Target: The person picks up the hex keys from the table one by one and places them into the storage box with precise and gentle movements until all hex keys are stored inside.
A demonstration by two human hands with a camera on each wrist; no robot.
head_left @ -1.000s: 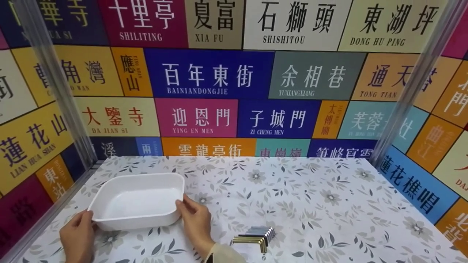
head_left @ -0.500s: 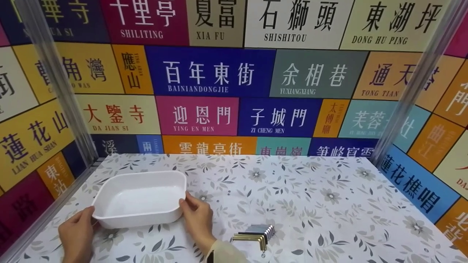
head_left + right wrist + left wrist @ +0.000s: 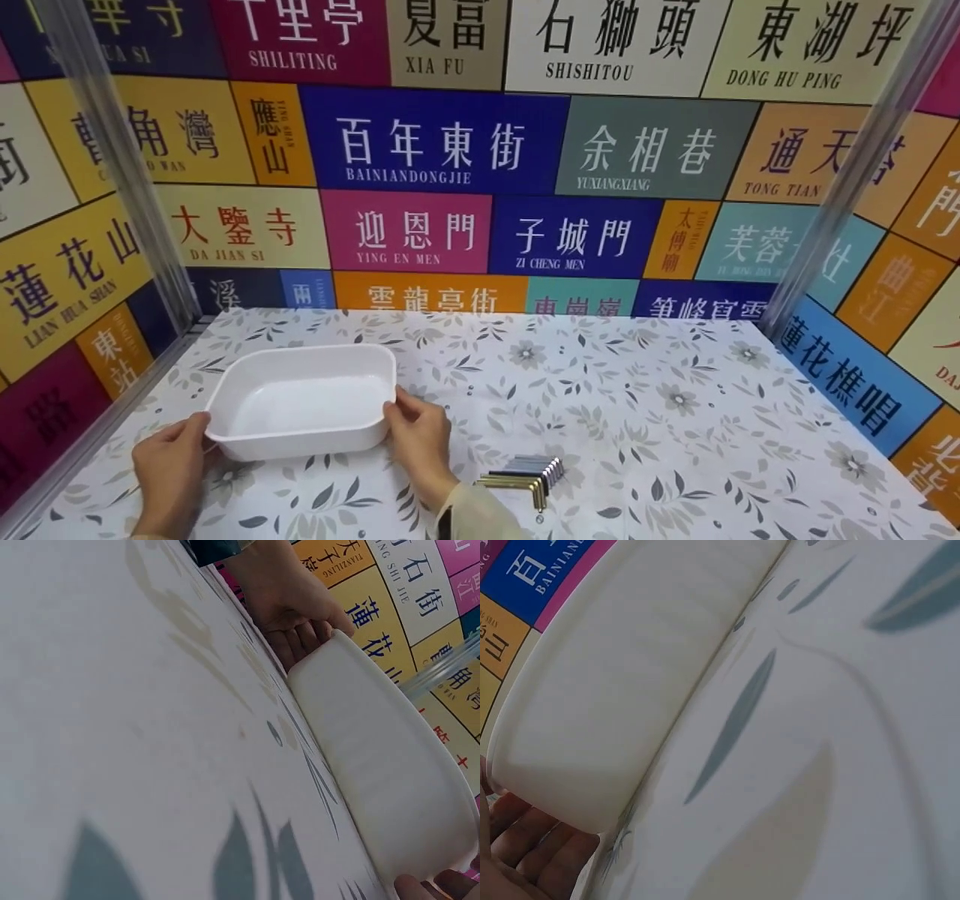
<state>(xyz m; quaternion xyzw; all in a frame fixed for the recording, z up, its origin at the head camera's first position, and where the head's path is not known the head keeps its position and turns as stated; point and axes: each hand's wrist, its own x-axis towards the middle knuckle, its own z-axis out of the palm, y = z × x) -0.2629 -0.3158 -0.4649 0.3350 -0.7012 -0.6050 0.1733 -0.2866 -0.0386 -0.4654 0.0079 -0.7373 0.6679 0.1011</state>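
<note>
A white rectangular basin (image 3: 300, 446) with rounded corners lies left of the middle of the table in the head view. My left hand (image 3: 174, 465) pinches its near left corner, thumb at the rim and fingers curled under the outer wall, as the left wrist view also shows on the basin (image 3: 607, 712). At the right end, my right hand (image 3: 421, 442) grips the rim the same way. Its fingertips (image 3: 454, 883) show at the bottom of the right wrist view, at the foot of the wall. Inside, the basin holds nothing.
Several L-shaped hex keys (image 3: 525, 476), gold, black and silver, lie in a row right of my right hand. A flower-patterned cloth (image 3: 697, 450) covers the table. Panels with printed signs (image 3: 427, 142) stand behind, with metal posts (image 3: 844, 165) at the corners.
Both hands have shifted the basin a little to the right, keeping their hold. The hex keys stay where they were. The head view has tipped slightly downward.
</note>
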